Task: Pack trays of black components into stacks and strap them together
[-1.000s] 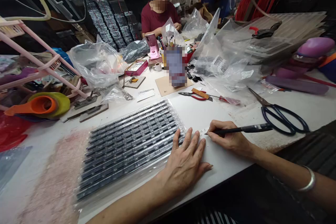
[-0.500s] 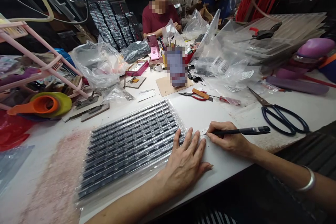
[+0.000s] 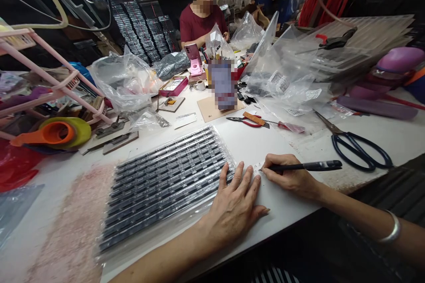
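My right hand (image 3: 290, 177) grips a black pen (image 3: 305, 166), its tip down on the white surface beside some small handwritten marks (image 3: 257, 167). Spread flat, my left hand (image 3: 235, 201) rests with its fingers apart, partly over the edge of a clear plastic bag and partly on the white surface. Inside that bag lie several rows of black strips (image 3: 166, 181) with small pale markings. Right of the pen sits a pair of large scissors (image 3: 353, 143) with dark handles.
Red-handled pliers (image 3: 249, 121) and a screwdriver (image 3: 287, 127) lie ahead of my hands. A pink rack (image 3: 59, 79) stands at left, near an orange tape dispenser-like piece (image 3: 49, 135). Clear plastic bags (image 3: 282, 79) heap at right. Across the table sits a person (image 3: 202, 22) in a dark red shirt.
My right hand and pen have barely shifted at the handwriting. My left hand stays in place. The person across has moved their head and hands slightly.
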`<state>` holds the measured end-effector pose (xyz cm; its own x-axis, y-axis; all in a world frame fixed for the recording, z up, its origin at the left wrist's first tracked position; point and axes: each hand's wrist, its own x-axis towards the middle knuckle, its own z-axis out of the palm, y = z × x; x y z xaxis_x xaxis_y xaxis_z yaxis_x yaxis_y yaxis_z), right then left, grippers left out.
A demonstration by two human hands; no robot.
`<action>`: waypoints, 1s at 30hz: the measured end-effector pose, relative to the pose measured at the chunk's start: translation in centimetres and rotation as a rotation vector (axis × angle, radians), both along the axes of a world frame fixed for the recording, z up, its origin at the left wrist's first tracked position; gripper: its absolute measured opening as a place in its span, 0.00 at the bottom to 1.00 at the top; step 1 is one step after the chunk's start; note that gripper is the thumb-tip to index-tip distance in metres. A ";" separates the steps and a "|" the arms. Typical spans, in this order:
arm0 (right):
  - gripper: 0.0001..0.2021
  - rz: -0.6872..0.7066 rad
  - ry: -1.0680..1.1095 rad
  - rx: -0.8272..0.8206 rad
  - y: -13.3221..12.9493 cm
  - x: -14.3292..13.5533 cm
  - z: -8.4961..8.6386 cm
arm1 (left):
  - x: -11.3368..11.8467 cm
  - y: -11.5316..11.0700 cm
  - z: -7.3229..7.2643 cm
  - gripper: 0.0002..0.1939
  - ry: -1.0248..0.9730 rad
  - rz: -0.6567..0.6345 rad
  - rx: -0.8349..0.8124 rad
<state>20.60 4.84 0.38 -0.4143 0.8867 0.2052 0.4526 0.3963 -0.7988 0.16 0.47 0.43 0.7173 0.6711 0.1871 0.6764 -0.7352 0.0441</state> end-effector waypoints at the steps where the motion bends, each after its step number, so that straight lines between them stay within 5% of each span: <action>1: 0.08 0.004 -0.001 0.001 0.0 0.0 -0.1 | 0.0 0.0 0.0 0.31 0.000 0.001 0.002; 30: 0.09 0.031 -0.029 0.054 0.3 -0.1 -0.2 | 0.1 0.1 0.0 0.31 -0.003 0.011 -0.002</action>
<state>20.53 5.09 0.18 -0.4477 0.8613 0.2402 0.4620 0.4528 -0.7626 0.23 0.54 0.41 0.7095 0.6792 0.1879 0.6840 -0.7279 0.0481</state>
